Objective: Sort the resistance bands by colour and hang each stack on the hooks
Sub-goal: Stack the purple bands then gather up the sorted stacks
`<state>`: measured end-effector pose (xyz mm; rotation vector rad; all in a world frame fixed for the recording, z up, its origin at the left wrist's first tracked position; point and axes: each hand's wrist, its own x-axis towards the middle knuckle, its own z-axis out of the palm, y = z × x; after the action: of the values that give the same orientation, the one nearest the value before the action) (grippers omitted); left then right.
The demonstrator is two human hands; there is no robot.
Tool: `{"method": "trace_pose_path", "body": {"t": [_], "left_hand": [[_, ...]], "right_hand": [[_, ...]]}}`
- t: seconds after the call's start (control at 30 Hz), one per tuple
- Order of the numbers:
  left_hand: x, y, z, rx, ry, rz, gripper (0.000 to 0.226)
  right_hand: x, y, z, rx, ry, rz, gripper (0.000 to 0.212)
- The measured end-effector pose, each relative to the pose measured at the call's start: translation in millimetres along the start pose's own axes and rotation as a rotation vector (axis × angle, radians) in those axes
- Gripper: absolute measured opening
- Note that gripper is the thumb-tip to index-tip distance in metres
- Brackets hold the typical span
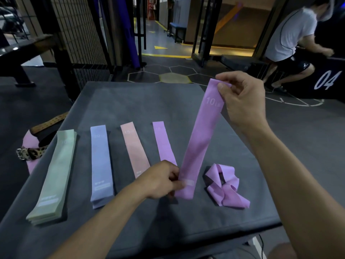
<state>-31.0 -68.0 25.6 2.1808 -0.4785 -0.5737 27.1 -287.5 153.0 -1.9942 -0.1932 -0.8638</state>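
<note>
A purple band marked "10 LB" (200,139) is stretched flat between my hands above the grey table (130,101). My right hand (242,98) pinches its far end, raised. My left hand (164,181) pinches its near end just above the table. Flat on the table lie a green stack (54,176), a blue stack (100,163), a peach band (134,149) and a purple band (164,144), side by side. A crumpled purple band (224,186) lies to the right of the held one. No hooks are in view.
Off the table's left edge lie a leopard-print belt (30,152), a tan belt (49,123) and something pink (30,144). A person (291,42) sits at the far right beside a black box marked "04" (326,81). A dark mesh rack (74,30) stands back left.
</note>
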Motion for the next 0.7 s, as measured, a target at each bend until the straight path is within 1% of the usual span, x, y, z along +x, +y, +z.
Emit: {"method": "trace_pose_path", "body": {"t": [0.07,0.17,0.27,0.33,0.4,0.47,0.53,0.6,0.7], "left_hand": [[1,0,-1,-0.015,-0.003,-0.033,0.02],[2,3,-2,-0.043,0.037,-0.077,0.017],[4,6,-5,-0.014,0.091,-0.086,0.018],[5,6,-8,0.009,0.163,-0.086,0.008],[6,6,-12,0.007,0.25,-0.074,0.019],[6,6,-15,-0.068,0.273,-0.079,0.026],[7,6,-21,-0.102,0.258,-0.083,0.024],[7,3,-27,-0.084,0.236,-0.086,0.022],[11,-7,-32,-0.099,0.176,-0.146,0.018]], "right_hand": [[5,5,0,-0.021,0.003,0.039,0.021],[18,13,2,-0.049,0.011,0.09,0.018],[37,23,11,-0.1,-0.044,0.132,0.014],[50,34,23,-0.136,-0.075,0.153,0.013],[62,48,40,-0.167,-0.096,0.202,0.01],[72,63,58,-0.169,-0.119,0.271,0.01],[80,77,76,-0.177,-0.179,0.314,0.009],[84,89,97,-0.193,-0.284,0.351,0.01],[83,108,133,-0.216,-0.431,0.368,0.01]]}}
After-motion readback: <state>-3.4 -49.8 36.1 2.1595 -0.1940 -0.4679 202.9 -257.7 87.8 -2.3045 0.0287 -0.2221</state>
